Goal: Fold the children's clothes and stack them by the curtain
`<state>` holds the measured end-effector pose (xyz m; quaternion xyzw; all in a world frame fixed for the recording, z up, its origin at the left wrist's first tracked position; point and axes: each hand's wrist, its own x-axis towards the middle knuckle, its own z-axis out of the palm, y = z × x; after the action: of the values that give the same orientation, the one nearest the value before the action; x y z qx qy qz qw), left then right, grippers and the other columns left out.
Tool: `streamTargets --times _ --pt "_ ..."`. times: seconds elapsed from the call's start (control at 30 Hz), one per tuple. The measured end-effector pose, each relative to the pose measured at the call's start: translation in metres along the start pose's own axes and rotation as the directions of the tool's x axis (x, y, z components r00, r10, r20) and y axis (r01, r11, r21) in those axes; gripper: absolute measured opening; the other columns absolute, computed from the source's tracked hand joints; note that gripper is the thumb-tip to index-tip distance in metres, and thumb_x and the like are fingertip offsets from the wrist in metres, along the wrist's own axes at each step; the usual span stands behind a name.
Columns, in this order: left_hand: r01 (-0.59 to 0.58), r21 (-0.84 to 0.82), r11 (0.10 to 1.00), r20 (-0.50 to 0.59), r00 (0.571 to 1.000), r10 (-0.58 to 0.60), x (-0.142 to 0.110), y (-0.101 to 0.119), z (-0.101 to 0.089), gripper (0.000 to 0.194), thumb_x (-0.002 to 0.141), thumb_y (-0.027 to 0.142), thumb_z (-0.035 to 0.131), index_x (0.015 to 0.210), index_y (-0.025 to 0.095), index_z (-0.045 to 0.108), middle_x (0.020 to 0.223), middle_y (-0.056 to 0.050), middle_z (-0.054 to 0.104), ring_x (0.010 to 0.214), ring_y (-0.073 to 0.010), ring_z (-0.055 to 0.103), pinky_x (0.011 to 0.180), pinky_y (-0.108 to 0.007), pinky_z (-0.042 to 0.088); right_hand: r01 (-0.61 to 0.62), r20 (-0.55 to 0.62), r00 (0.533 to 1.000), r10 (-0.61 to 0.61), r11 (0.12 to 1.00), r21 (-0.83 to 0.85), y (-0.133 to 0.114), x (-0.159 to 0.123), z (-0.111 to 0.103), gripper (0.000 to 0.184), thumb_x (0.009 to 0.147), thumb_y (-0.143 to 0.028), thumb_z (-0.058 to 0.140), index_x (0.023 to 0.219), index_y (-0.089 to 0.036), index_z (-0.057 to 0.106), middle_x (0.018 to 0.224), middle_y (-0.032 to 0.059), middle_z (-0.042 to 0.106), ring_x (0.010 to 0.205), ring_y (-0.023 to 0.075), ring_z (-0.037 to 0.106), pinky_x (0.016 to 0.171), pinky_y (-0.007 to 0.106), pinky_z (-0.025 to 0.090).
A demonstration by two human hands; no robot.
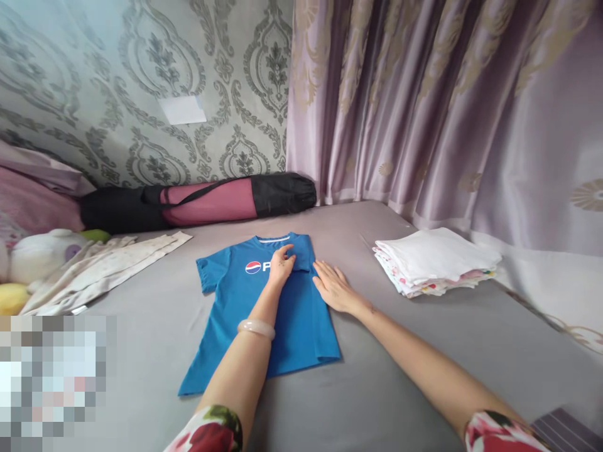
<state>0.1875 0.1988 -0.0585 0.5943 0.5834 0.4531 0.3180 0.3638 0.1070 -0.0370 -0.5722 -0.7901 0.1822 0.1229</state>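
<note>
A blue T-shirt lies on the grey bed, its three-o'clock side folded inward.
Taking the shirt as the clock's centre, the left hand sits over the folded-in sleeve toward one o'clock, fingers curled, though I cannot tell whether they pinch the cloth; the right hand lies flat at the two-o'clock edge, fingers stretched out and holding nothing; a folded clothes stack rests toward two o'clock, well apart; a black-and-pink carry bag lies toward eleven.
</note>
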Motion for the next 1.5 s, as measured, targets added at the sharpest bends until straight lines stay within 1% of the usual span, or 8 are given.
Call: streamTargets --times 0.17,0.37,0.7,0.97,1.07,1.17,1.33,1.5 --pt "-0.099 0.092 0.991 0.032 0.995 0.097 0.002 -0.003 0.0 0.048 0.073 0.003 0.051 0.117 0.015 0.065 0.114 -0.01 0.063 0.088 -0.0167 0.061 0.088 -0.032 0.051 -0.013 -0.037 0.999 0.01 0.997 -0.081 -0.002 0.041 0.005 0.064 0.1 -0.044 0.012 0.152 -0.01 0.027 0.159 0.008 0.021 0.148 0.0198 0.014 0.119 0.044 0.008" --pt "-0.167 0.206 0.964 0.017 0.986 0.167 -0.001 -0.004 0.003 0.056 0.069 -0.001 0.044 0.119 0.014 0.062 0.123 -0.012 0.059 0.108 -0.0221 0.059 0.097 -0.036 0.048 -0.03 -0.024 0.999 0.027 0.991 -0.132 0.001 0.069 0.011 0.064 0.1 -0.045 0.009 0.153 -0.014 0.025 0.16 0.0057 0.018 0.148 0.0197 0.013 0.119 0.047 0.007" --pt "-0.076 0.34 0.937 -0.007 0.997 0.083 -0.002 -0.006 0.007 0.053 0.072 0.002 0.046 0.124 0.007 0.057 0.121 -0.018 0.055 0.113 -0.0254 0.057 0.101 -0.036 0.045 -0.093 0.008 0.995 0.096 0.978 -0.185 0.003 0.12 0.006 0.062 0.1 -0.042 0.012 0.154 -0.012 0.021 0.161 0.0078 0.013 0.148 0.0223 0.01 0.117 0.053 0.004" --pt "-0.018 0.365 0.931 0.022 1.0 0.01 0.002 -0.007 0.004 0.053 0.073 0.004 0.047 0.125 0.009 0.058 0.12 -0.016 0.057 0.111 -0.0239 0.058 0.1 -0.032 0.045 -0.157 -0.026 0.988 0.155 0.969 -0.189 0.001 0.156 0.009 0.064 0.099 -0.042 0.016 0.152 -0.007 0.023 0.16 0.0129 0.017 0.147 0.0261 0.012 0.117 0.055 0.007" --pt "-0.004 0.352 0.936 0.038 0.999 -0.01 0.004 -0.007 0.003 0.054 0.073 0.004 0.047 0.125 0.006 0.058 0.123 -0.017 0.056 0.111 -0.0236 0.058 0.099 -0.031 0.046 -0.158 -0.046 0.987 0.152 0.971 -0.18 0.0 0.152 0.011 0.064 0.099 -0.042 0.015 0.152 -0.007 0.023 0.16 0.0123 0.017 0.147 0.0249 0.012 0.117 0.053 0.007" --pt "0.008 0.339 0.941 0.024 1.0 -0.017 0.005 -0.008 0.002 0.054 0.071 0.002 0.047 0.124 0.005 0.059 0.122 -0.018 0.057 0.11 -0.0246 0.059 0.098 -0.033 0.046 -0.127 -0.04 0.992 0.122 0.975 -0.18 -0.001 0.134 0.015 0.064 0.1 -0.043 0.014 0.153 -0.007 0.022 0.161 0.0115 0.013 0.148 0.0232 0.01 0.118 0.049 0.007" --pt "0.001 0.288 0.958 0.012 1.0 -0.005 0.006 -0.01 0.001 0.057 0.067 0.0 0.049 0.122 0.009 0.061 0.119 -0.015 0.059 0.11 -0.0255 0.059 0.1 -0.036 0.046 -0.024 -0.025 0.999 0.019 0.98 -0.198 -0.006 0.08 0.02 0.066 0.1 -0.045 0.015 0.153 -0.007 0.022 0.161 0.0116 0.013 0.148 0.023 0.01 0.119 0.047 0.007" --pt "-0.012 0.289 0.957 0.027 1.0 0.005 0.004 -0.008 -0.002 0.055 0.07 0.0 0.047 0.124 0.004 0.059 0.123 -0.019 0.057 0.116 -0.0268 0.056 0.104 -0.036 0.043 0.039 -0.006 0.999 -0.041 0.977 -0.21 -0.018 0.023 0.02 0.067 0.1 -0.046 0.018 0.153 -0.005 0.021 0.16 0.0137 0.015 0.148 0.0247 0.011 0.119 0.047 0.008"
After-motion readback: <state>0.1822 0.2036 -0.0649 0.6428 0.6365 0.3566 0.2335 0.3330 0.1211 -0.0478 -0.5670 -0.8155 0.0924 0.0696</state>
